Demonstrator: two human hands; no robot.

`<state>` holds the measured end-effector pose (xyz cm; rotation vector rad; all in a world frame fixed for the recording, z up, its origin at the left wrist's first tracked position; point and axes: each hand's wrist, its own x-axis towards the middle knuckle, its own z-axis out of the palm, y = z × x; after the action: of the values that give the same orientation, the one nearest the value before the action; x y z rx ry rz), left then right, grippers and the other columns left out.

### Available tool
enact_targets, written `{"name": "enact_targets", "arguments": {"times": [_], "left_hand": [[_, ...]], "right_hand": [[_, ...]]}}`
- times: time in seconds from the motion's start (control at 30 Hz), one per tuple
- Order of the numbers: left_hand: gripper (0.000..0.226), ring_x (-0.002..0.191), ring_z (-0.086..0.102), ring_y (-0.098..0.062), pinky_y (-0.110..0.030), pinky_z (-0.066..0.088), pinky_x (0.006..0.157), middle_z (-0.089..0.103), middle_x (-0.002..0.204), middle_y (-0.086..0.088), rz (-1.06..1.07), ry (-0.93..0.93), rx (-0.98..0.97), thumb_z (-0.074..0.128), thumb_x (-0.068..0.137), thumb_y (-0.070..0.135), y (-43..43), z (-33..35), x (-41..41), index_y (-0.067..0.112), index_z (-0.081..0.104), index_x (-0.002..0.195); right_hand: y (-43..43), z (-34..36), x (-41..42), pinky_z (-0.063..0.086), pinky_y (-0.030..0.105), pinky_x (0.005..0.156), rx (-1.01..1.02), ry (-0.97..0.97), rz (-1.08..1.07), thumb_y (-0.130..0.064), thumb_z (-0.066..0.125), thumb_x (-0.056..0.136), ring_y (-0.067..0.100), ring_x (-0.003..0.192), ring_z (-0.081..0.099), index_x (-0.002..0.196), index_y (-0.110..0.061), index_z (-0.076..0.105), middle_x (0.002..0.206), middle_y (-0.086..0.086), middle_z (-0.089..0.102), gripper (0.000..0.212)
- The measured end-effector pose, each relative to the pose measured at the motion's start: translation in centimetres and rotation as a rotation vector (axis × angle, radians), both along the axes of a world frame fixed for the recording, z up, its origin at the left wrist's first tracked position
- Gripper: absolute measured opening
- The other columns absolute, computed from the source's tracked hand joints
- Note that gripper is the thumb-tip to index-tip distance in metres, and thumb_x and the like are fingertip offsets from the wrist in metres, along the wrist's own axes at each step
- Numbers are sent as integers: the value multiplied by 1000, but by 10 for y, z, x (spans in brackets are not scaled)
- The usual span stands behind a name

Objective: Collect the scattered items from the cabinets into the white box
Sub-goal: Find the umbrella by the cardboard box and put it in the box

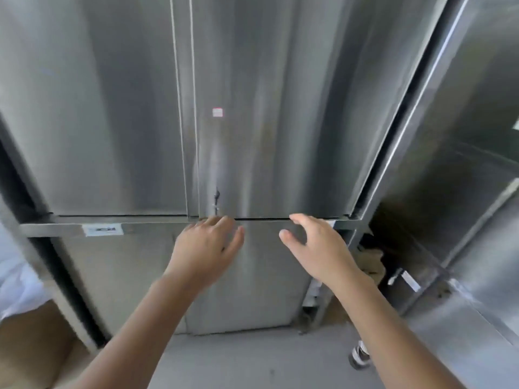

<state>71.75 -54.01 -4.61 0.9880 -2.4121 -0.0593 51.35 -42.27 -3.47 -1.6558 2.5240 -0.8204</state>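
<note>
Just at 12 o'clock of left grip (pixel 207 242) and right grip (pixel 317 248), both spread and empty, the door edge (pixel 266 219) runs 9-to-3.

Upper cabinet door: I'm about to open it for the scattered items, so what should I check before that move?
1. Hands free: ok, left hand and right hand hold nothing.
2. Upper cabinet door shut: ok.
3. Grip on its lower edge: not ok, fingers open beside it.
4. Items behind it: cannot tell, hidden.
5. White box nearby: cannot tell, only a blurred white shape at left.
</note>
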Motion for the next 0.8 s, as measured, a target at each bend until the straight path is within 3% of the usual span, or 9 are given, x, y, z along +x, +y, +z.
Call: {"name": "enact_targets", "arguments": {"times": [0.2,0.33,0.43,0.57,0.73,0.8], "left_hand": [[41,91,65,-27,-34,44,77,68,105,4,-377,31,-118,36,99,54,84,53,-109,25,63,110],[52,83,64,-23,-32,45,71,67,98,8,-608,131,-121,23,94,59,152,90,-157,26,63,104],[56,83,64,-19,-30,43,69,68,103,10,-725,179,-112,23,95,59,208,94,-187,26,64,111],[57,92,65,-23,-35,48,79,68,110,8,-835,173,-74,26,95,58,286,83,-222,23,64,118],[58,94,64,-23,-37,47,83,68,107,5,-1011,144,-68,23,95,58,385,83,-260,22,64,116],[61,93,65,-22,-36,48,83,69,109,5,-1097,155,-71,22,95,58,419,88,-271,22,64,118]], "right_hand": [[147,36,-58,49,36,98,-98,65,-347,-60,45,97,15,126,53,146,-28,49,138,-5,59,58],[252,60,-86,45,37,100,-137,114,-527,-59,45,98,15,131,49,146,-29,48,141,-7,57,57],[328,69,-100,43,36,100,-152,133,-658,-60,48,96,15,130,49,143,-29,51,138,-7,59,57],[416,71,-103,45,37,101,-144,150,-772,-62,49,93,14,131,49,142,-31,52,138,-8,59,58],[517,71,-91,45,31,93,-124,125,-922,-63,49,91,15,121,58,139,-35,54,134,-9,61,55],[553,75,-84,42,29,91,-125,147,-999,-62,50,91,13,125,53,139,-33,54,133,-10,61,55]]}}
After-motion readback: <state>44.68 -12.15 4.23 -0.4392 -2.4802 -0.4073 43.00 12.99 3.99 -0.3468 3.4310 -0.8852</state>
